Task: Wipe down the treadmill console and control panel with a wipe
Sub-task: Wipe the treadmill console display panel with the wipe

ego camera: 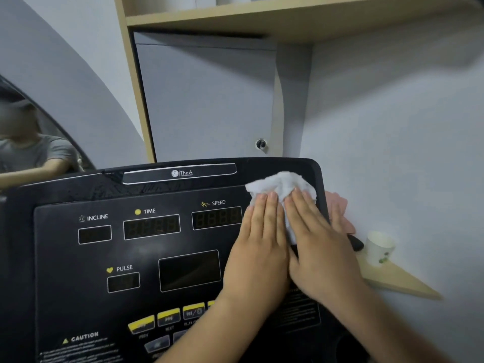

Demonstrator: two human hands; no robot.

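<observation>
The black treadmill console (86,189) fills the lower half of the view, with INCLINE, TIME, SPEED and PULSE displays and yellow buttons (167,317) near the bottom. A crumpled white wipe (281,183) lies on the console's upper right corner. My left hand (258,247) and my right hand (317,247) lie flat side by side on the wipe, fingers together, pressing it against the panel. The hands cover the right part of the panel beside the SPEED display (216,218).
A white paper cup (379,247) stands on a wooden ledge (398,281) just right of the console. Something pink (339,205) shows behind the console's right edge. A wooden shelf (262,17) hangs above. A mirror at far left reflects a person (31,153).
</observation>
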